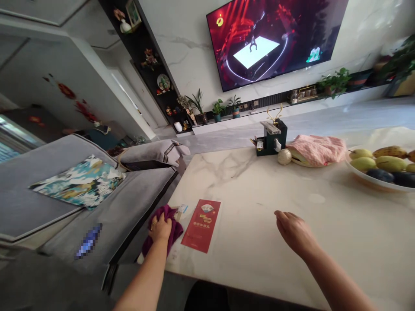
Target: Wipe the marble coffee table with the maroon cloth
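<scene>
At the table's left edge, my left hand (160, 227) presses down on a crumpled purple cloth (175, 231), fingers curled into it. A small card or packet with a blue and white end (183, 208) shows partly from behind the cloth. Just right of the cloth, a red printed leaflet with gold lettering (202, 224) lies flat on the marble-patterned table (240, 259). My right hand (295, 233) is over the table's middle right, its fingers drawn together and nothing visible in them. Its palm side is hidden.
Toward the back of the table stand a dark green organizer box (275, 138), a round pale ball (284, 157), a pink cloth (317, 150) over a tray, and a white fruit bowl (372, 179). A grey sofa (139, 198) adjoins the left side.
</scene>
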`<action>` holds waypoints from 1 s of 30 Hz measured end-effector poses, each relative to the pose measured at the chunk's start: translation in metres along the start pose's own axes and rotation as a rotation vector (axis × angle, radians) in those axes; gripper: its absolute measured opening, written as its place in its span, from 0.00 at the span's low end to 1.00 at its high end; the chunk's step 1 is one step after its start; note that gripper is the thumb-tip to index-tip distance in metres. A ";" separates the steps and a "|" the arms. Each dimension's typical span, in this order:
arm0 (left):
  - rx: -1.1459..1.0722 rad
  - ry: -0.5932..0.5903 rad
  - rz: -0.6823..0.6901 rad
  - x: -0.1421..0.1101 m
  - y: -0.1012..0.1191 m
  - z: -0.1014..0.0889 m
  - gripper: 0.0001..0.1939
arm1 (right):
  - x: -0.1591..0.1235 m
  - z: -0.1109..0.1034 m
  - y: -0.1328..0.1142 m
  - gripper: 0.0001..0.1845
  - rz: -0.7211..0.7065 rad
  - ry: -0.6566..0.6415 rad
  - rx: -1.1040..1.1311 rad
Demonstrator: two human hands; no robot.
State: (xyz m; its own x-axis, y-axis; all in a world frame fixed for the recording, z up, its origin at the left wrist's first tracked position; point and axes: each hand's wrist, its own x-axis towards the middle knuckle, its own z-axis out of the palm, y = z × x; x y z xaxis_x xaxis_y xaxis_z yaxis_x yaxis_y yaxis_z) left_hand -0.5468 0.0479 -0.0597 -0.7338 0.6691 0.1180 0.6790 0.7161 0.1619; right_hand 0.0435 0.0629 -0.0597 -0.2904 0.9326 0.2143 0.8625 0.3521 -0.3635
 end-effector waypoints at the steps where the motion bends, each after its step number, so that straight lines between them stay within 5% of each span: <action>1: -0.003 0.002 0.023 0.001 0.010 0.003 0.28 | 0.000 0.000 0.000 0.20 0.002 -0.001 0.002; 10: -0.061 -0.049 0.325 -0.004 0.103 0.028 0.28 | 0.001 -0.006 -0.004 0.19 0.004 -0.034 0.035; 17: -0.127 -0.138 0.685 -0.046 0.155 0.048 0.31 | 0.002 -0.013 -0.008 0.17 -0.001 -0.010 0.064; 24: -0.133 -0.223 0.945 -0.114 0.126 0.044 0.35 | 0.002 -0.019 -0.015 0.17 0.015 -0.070 0.032; 30: -0.091 -0.220 0.868 -0.144 0.064 0.028 0.37 | 0.001 -0.020 -0.016 0.15 0.009 -0.048 0.042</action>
State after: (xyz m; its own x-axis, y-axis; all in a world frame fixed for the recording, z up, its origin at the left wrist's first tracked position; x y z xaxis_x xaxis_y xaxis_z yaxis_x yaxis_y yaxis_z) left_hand -0.3965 0.0028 -0.0940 0.0644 0.9969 0.0461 0.9809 -0.0718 0.1807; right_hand 0.0378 0.0570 -0.0358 -0.3035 0.9379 0.1679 0.8470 0.3463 -0.4034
